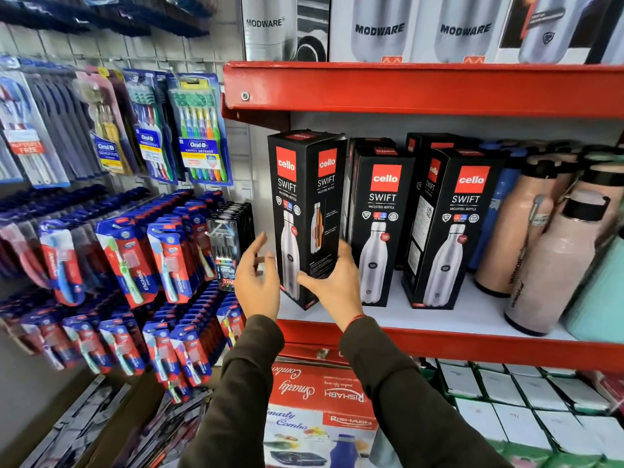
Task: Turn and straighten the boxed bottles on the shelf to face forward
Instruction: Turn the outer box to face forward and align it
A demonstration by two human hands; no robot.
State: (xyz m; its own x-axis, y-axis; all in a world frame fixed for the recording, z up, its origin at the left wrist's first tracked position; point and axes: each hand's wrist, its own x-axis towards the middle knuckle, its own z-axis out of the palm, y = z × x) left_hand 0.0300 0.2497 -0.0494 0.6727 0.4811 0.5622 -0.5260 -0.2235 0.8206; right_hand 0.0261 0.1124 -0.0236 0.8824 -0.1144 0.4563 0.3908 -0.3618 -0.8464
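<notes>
Three black Cello Swift bottle boxes stand on the white shelf board point(439, 315). The leftmost box point(304, 197) is turned corner-on, so two of its faces show. My right hand point(334, 282) grips its lower right side, thumb across the front. My left hand point(256, 278) hovers just left of it with fingers spread, apart from the box. The middle box point(380, 231) faces forward. The right box point(449, 231) is angled, showing its left side. More black boxes stand behind them.
Loose pink, blue and mint bottles point(547, 251) crowd the shelf's right end. Red shelf edges point(422, 89) run above and below. Toothbrush packs point(196, 130) hang on the wall at left. Modware boxes point(422, 28) sit on the upper shelf and cartons point(317, 400) below.
</notes>
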